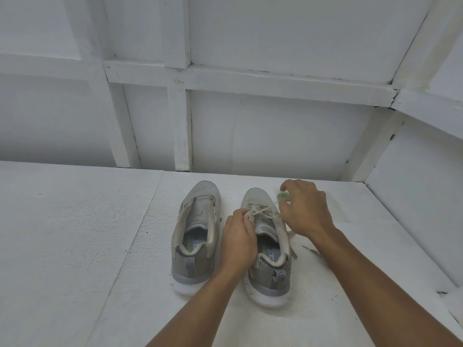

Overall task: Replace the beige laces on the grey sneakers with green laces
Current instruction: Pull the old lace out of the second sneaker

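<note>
Two grey sneakers stand side by side, toes pointing away from me. The left sneaker [194, 236] has no lace in its eyelets. The right sneaker [269, 246] still carries a beige lace [263, 212] crossing its upper eyelets. My left hand [238, 240] pinches that lace at the left side of the tongue. My right hand [305, 209] hovers over the shoe's right side with fingers curled; the lace runs toward it, and its grip is hidden. A blurred green lace [283, 196] shows just beyond my right fingers.
The shoes rest on a white painted board surface [75, 246]. A white framed wall [225, 134] rises behind, and a white side wall [413, 209] closes in on the right. A loose lace end [310, 250] lies right of the shoe.
</note>
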A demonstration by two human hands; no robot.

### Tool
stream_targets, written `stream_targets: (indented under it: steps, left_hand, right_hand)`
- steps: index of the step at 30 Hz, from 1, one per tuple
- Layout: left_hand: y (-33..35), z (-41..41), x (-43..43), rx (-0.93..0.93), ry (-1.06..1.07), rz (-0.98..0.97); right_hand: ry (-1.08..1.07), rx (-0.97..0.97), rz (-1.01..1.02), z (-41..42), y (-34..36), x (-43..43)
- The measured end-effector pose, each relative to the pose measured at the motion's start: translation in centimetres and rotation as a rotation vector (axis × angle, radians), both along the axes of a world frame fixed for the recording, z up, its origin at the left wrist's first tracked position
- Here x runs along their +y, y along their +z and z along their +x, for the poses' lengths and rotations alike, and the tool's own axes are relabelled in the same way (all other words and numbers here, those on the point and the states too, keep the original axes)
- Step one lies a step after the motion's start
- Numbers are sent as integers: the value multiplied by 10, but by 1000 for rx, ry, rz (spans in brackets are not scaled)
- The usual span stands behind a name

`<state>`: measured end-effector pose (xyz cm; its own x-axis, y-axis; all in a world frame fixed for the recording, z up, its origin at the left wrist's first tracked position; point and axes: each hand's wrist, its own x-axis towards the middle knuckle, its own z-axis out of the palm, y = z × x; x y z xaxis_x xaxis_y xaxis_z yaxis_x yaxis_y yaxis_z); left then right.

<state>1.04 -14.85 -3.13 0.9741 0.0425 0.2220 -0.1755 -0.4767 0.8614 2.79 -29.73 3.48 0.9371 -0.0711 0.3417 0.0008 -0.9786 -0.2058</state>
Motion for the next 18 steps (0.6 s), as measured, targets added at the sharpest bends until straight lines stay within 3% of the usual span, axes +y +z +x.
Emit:
stream_targets:
  steps: [4,8,14,18]
  left_hand:
    - [-1,1,-1,3,3,-3]
    - [-3,1,0,-6,-6,-16]
    - [0,-1,1,-14,-10,1]
    - [-1,-1,1,-13,-4,-2]
  right_hand:
    - [164,35,41,-4,-4,14]
    - [268,104,-57,-6,-16,31]
    - [212,43,-80,-1,-12,21]
    - [119,-6,81,4,4,-3]
